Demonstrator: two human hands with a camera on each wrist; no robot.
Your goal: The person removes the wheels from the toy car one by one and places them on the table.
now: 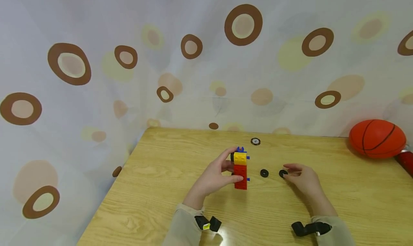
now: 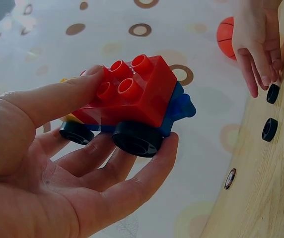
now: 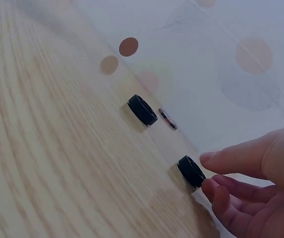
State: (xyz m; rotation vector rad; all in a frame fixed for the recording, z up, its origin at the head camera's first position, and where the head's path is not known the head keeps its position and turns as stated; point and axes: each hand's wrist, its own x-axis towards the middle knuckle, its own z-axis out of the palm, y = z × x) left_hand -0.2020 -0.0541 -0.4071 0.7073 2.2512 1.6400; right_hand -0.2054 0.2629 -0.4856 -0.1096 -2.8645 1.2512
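Observation:
My left hand [image 1: 214,176] grips a toy brick car [image 1: 240,172], thumb on its red studded brick [image 2: 132,94] and fingers underneath. The car also has a yellow brick [image 1: 240,159] and a blue base. Black wheels [image 2: 138,139] sit on one side; bare blue axle stubs [image 1: 248,179] stick out on the other. Beside a loose black wheel [image 3: 191,171] lying on the table is my right hand [image 1: 303,179], thumb and forefinger spread apart at its edge. Whether a fingertip touches it, I cannot tell. Another loose wheel [image 1: 264,173] lies between the hands.
A small round patterned disc [image 1: 255,141] lies farther back on the wooden table [image 1: 155,167]. An orange-red ball [image 1: 377,138] rests at the back right, beside a dark red object [image 1: 404,161]. A circle-patterned curtain [image 1: 200,74] borders the table's back and left.

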